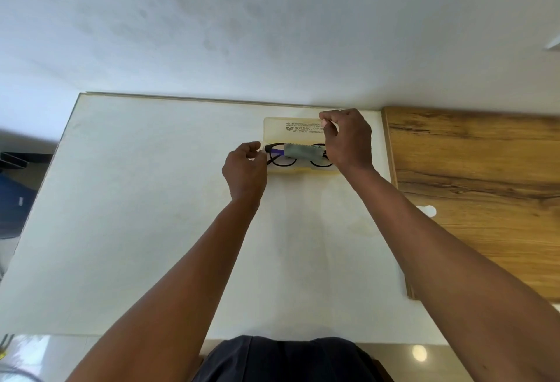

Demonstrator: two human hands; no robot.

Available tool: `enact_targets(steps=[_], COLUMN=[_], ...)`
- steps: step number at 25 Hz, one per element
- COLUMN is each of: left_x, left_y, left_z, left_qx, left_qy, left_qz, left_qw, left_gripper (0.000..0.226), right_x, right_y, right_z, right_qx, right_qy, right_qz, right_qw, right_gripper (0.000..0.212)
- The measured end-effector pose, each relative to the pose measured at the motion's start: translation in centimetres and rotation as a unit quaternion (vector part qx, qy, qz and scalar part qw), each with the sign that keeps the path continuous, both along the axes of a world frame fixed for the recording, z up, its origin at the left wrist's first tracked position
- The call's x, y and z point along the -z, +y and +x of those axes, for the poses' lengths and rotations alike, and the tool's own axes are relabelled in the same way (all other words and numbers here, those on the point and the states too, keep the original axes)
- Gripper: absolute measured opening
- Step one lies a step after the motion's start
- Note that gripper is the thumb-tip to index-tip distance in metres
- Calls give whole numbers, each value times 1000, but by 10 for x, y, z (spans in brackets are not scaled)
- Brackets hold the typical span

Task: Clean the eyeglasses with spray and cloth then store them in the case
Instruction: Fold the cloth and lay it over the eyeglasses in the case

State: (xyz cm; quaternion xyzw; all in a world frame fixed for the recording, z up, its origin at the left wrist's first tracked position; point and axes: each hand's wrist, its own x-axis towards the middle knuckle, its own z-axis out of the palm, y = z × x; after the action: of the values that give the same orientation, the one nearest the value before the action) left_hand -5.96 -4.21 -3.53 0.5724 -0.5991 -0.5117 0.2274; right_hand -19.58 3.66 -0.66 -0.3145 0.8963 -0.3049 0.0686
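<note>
You are at the storing step: eyeglasses (285,160) and cloth (301,151) lie in the open case (274,127) near the table's (151,200) far edge. Your left hand (245,169) seems to pinch a temple; your right hand (348,139) curls at the lid, grip unclear. Next, fold the lid down.

Your case (298,130) lies open at the far edge of the table (151,215), just before the wall (272,33), its lid toward the wall. The eyeglasses (298,159) lie in its near half, with the cloth (301,151) on top of them. Your left hand (245,169) is at the case's left end, your right hand (348,142) over its right end. A wooden board (472,184) lies to the right of the case.
</note>
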Motion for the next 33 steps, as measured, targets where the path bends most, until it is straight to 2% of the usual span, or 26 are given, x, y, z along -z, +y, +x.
enact_targets(steps=[4, 9, 17, 22, 28, 33], left_x=[2, 6, 5, 4, 3, 7], left_y=[0, -4, -7, -9, -13, -8], left_z=[3, 5, 7, 9, 12, 14], left_qx=[-14, -32, -13, 0, 44, 96], left_qy=[52, 97, 121, 141, 150, 108], left_qz=[93, 159, 189, 212, 204, 114], left_qw=[994, 982, 975, 967, 966, 983], left_gripper=[19, 25, 27, 29, 36, 52], right_x=[-1, 2, 17, 36, 37, 36], right_y=[4, 18, 46, 62, 62, 57], right_z=[0, 7, 26, 32, 32, 32], right_qx=[-1, -7, -41, -110, -151, -170], right_qy=[15, 28, 85, 113, 148, 129], right_qz=[-11, -36, -79, -22, 26, 76], right_qw=[1000, 999, 992, 987, 977, 974], right_gripper=[25, 24, 23, 31, 42, 51])
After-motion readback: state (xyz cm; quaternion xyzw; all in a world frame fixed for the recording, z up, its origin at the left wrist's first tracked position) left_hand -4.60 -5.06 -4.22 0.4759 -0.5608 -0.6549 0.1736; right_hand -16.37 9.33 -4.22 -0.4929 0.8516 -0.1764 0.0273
